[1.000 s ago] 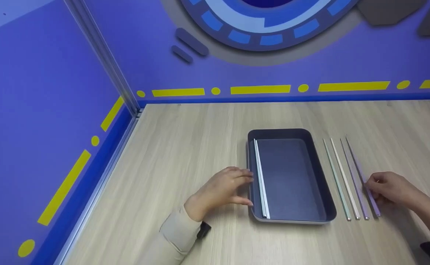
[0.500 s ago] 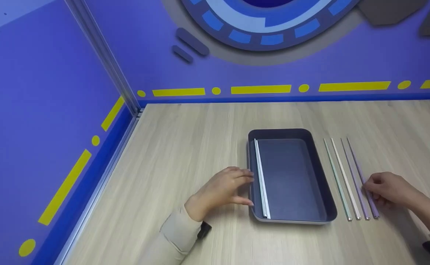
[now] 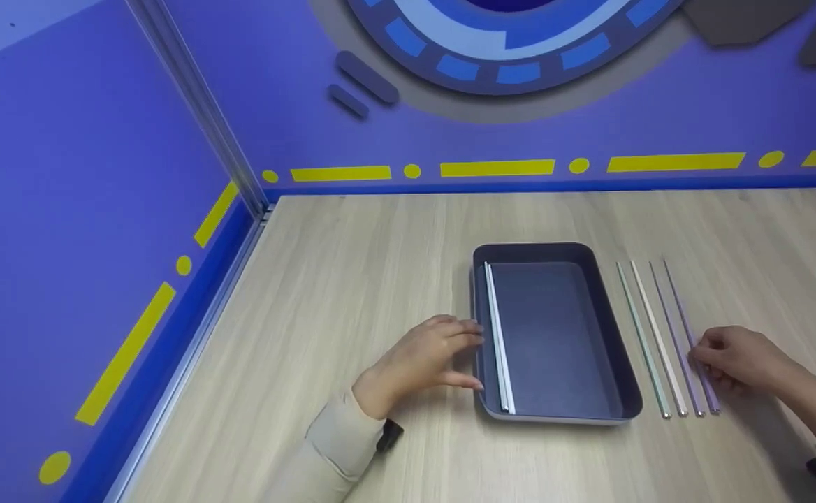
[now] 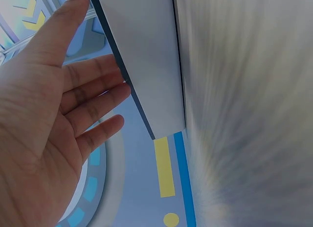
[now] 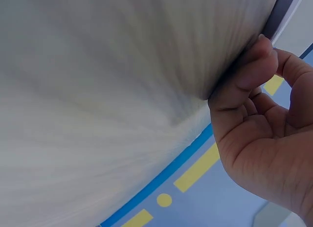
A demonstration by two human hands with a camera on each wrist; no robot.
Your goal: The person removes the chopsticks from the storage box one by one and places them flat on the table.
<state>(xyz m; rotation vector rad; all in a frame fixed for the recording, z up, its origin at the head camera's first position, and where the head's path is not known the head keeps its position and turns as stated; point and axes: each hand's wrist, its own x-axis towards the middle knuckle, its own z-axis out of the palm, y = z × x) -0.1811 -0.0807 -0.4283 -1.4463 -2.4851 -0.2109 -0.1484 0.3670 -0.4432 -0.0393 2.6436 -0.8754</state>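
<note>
My left hand is at the left side of a dark rectangular tray, with extended fingers and thumb at its rim. In the left wrist view those fingertips meet the edge of the tray's pale outer wall. Inside, a pair of pale chopsticks lies along the left wall. My right hand pinches the rightmost purple chopstick low over the table. Left of it lie another purple chopstick, a white chopstick and a green chopstick, roughly parallel. In the right wrist view the curled fingers hide the pinched part.
The wood-grain table reaches back to a blue wall with yellow marks. A metal post stands in the left corner. The tray's raised right wall stands between its inside and the row of chopsticks.
The rightmost purple chopstick has swung slightly, its near end shifting left towards the other purple one. My right hand moved a little left with it. The left hand keeps its place at the tray.
</note>
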